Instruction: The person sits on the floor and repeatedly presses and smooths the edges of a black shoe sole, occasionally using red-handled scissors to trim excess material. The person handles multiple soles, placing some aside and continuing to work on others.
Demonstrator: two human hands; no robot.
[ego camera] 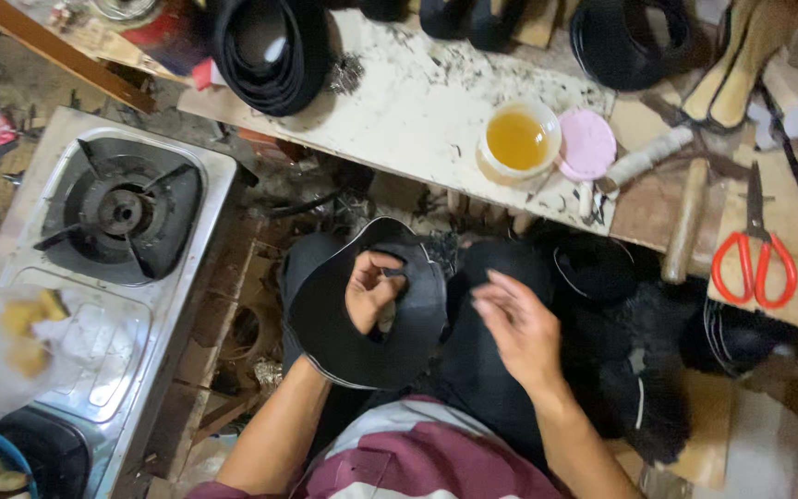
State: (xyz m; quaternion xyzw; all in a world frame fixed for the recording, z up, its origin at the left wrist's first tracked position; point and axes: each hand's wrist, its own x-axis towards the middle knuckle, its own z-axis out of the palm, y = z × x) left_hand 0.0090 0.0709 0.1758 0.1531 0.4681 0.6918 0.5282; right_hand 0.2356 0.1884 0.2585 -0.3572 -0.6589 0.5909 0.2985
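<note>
Left hand (373, 288) pinches a floppy black leather cutout (362, 342), curved with pale stitched edge; right hand (519, 328) hovers open, fingers loose, beside it.

The left hand (373, 291) is seen curled, with its fingers bent inward toward the palm and the forearm raised from below. The right hand (521, 331) is held flat and relaxed, with its fingers stretched forward and slightly spread.

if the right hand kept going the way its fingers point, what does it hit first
The right hand points up-left toward the curved black piece held in the left hand. It would likely meet that piece's right edge first, though depth is hard to judge from above.
</note>
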